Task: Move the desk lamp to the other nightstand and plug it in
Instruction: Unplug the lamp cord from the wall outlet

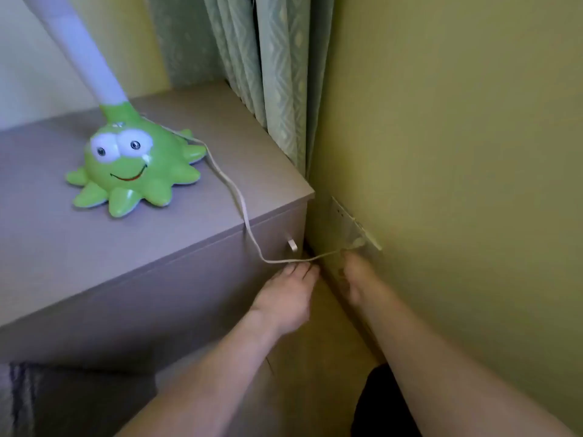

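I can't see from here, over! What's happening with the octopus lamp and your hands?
Left hand under cord, right hand at wall socket. Lamp upright on nightstand. Plug blurred, can't tell if seated. Nothing in the way.

Yellow-green painted wall [457, 121] is seen on the right, meeting a paler wall [19, 74] behind at far left. Pale green patterned curtains [271, 58] are hung in the corner, reaching down behind the furniture. A white wall plate [347, 216] is fixed low on the right wall. Brownish floor [325, 342] is visible below. Soft, even light is cast throughout.
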Motion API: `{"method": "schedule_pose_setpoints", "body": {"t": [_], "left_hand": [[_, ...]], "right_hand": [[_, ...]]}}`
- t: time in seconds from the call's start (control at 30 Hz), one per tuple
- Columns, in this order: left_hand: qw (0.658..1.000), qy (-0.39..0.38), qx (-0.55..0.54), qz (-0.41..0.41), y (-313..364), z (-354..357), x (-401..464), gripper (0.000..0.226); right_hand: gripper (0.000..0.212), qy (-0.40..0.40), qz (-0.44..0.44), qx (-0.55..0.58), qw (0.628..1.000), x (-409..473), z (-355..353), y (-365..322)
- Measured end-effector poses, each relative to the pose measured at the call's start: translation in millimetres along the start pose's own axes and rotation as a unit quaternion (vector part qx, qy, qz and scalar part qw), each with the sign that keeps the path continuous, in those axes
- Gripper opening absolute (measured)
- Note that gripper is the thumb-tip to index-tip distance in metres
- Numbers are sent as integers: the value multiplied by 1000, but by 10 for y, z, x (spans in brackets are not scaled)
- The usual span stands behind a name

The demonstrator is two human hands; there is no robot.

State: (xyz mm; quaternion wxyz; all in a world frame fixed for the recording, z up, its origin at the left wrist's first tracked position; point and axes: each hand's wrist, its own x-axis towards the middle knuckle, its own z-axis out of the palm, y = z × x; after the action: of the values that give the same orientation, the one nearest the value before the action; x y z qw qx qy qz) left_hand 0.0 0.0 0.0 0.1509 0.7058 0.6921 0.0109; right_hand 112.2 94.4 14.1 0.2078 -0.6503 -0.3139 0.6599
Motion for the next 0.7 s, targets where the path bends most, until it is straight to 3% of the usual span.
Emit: {"method": "schedule_pose_setpoints", "body": {"t": [0.17, 0.3, 0.47, 0.6, 0.7], "left_hand": [[990, 124, 26, 66, -275, 466, 174, 58], [972, 168, -164, 0, -239, 570, 225, 44], [873, 178, -447, -81, -237, 584, 388, 35], [760, 216, -605, -98, -207, 549, 438, 21], [745, 227, -619, -105, -260, 483, 481, 26]], "right_hand": [[33, -27, 1, 109, 994, 612, 68, 178], [26, -35, -21, 200, 979, 666, 37, 173], [24, -21, -55, 272, 960, 791, -33, 239], [22, -8, -71, 281, 957, 905, -36, 228], [17, 7, -69, 296, 953, 953, 5, 153]]}}
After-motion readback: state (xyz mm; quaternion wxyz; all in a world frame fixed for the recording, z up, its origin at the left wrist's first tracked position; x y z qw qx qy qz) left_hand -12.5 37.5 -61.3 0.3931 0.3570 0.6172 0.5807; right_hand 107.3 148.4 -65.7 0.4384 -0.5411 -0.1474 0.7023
